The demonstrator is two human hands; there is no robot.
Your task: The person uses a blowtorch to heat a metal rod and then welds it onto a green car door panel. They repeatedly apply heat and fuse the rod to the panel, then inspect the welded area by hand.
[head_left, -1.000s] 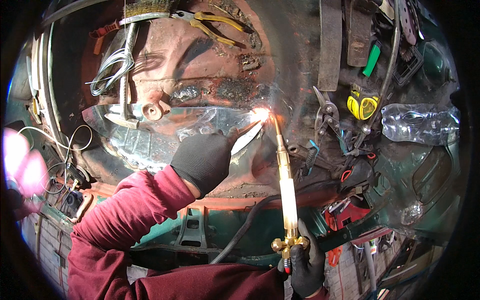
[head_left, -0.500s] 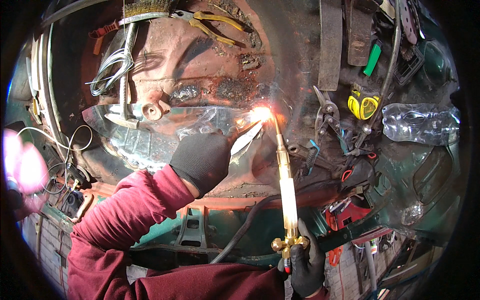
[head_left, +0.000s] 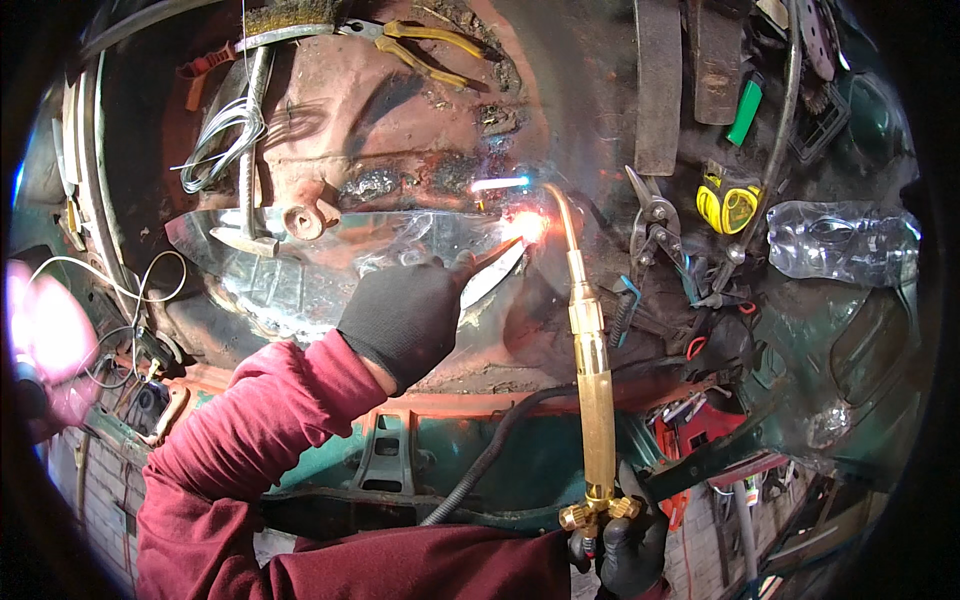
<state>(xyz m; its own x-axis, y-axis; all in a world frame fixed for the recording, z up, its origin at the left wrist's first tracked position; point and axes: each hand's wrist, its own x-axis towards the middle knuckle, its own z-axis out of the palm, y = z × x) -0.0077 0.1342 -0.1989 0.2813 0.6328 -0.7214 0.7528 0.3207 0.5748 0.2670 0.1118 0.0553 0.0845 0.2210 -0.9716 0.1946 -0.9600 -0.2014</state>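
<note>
The black-gloved left hand (head_left: 398, 325) has its back up, with its index finger reaching forward at a thin brownish strip (head_left: 492, 262); whether the fingers pinch that strip or merely press on it I cannot tell, for the hand covers the rest; just ahead of them, to the right, lies a glowing spot (head_left: 527, 226); a shiny metal sheet (head_left: 270, 285) spreads to the left of these fingers, with a hammer (head_left: 245, 240) lying across its far edge.

The gloved right hand (head_left: 637, 545) has its fingers wrapped about the valve end of a brass torch (head_left: 597, 420); the body runs forward from those fingers to a bent tip, whose bluish-white flame (head_left: 500, 183) points leftward, beyond the left fingertips and apart from the glow; metal snips (head_left: 655, 222) lie ahead of the right fingers, a clear plastic bottle (head_left: 843, 243) farther out to their right; yellow-handled pliers (head_left: 428, 55) lie well beyond the left fingers.
</note>
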